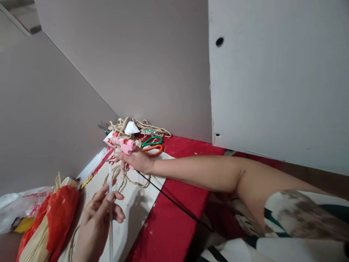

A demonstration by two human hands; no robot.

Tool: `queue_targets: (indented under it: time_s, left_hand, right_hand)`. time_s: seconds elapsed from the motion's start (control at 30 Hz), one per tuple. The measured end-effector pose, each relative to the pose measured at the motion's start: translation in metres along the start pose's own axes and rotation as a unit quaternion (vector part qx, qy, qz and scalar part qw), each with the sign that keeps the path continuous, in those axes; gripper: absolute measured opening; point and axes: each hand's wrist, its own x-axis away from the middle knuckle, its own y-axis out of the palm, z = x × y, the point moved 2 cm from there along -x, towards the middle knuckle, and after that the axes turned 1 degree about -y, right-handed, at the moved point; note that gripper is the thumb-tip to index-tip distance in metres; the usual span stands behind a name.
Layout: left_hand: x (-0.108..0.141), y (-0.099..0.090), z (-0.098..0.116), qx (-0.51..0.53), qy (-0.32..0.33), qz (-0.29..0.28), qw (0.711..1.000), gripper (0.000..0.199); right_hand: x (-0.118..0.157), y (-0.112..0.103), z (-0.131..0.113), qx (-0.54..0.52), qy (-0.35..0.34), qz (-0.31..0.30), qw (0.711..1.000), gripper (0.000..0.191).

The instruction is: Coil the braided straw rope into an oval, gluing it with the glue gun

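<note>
At the near edge, the person's left hand point(95, 214) is raised with its fingers curled, thumb and fingers pinching a clear, slender stick point(111, 233) that stands nearly upright; to the left of this hand lies an orange-red plastic bag point(64, 207) with pale, dry strips in it, and beside that a clear plastic bag point(29, 203); at the lower right shows a patterned sleeve point(300, 214). Beneath the left hand a white sheet point(118, 236) lies on a red table covering point(174, 233); a black cord point(174, 202) runs across both toward the right hand point(137, 160), whose fingers are wrapped around the handle of a pink glue gun point(124, 144); the gun is held above the sheet, near the stick's upper end. Below the right hand, loops of braided cord point(141, 185) rest on the sheet; just beyond it are scissor handles point(152, 141), one green and one orange; more clear sticks point(94, 163) lie along the left side. Farther back, a heap of rope point(158, 130) sits around a crumpled white piece point(131, 127); behind stands a grey panel point(152, 65).
</note>
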Motion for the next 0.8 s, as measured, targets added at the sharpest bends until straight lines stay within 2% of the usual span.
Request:
queue_targets:
  time_s: [0.13, 0.27, 0.43, 0.57, 0.8]
  left_hand:
    - [0.009, 0.021, -0.013, 0.021, -0.040, -0.017, 0.999, 0.039]
    - [0.003, 0.030, -0.020, 0.037, -0.048, -0.015, 0.998, 0.027]
    - [0.002, 0.037, -0.020, 0.064, -0.035, -0.006, 0.997, 0.024]
    - [0.023, 0.050, -0.011, 0.089, -0.016, 0.019, 0.996, 0.023]
    - [0.055, 0.074, 0.000, 0.104, -0.012, 0.061, 0.993, 0.017]
  right_hand:
    - [0.014, 0.013, -0.003, -0.027, 0.014, -0.056, 0.998, 0.030]
    - [0.025, 0.023, -0.002, -0.019, 0.006, -0.096, 0.995, 0.023]
    - [0.031, 0.016, -0.013, 0.014, -0.074, -0.058, 0.995, 0.014]
    - [0.035, 0.008, -0.024, 0.050, -0.129, -0.016, 0.990, 0.021]
    - [0.039, 0.010, -0.025, 0.098, -0.156, -0.014, 0.983, 0.027]
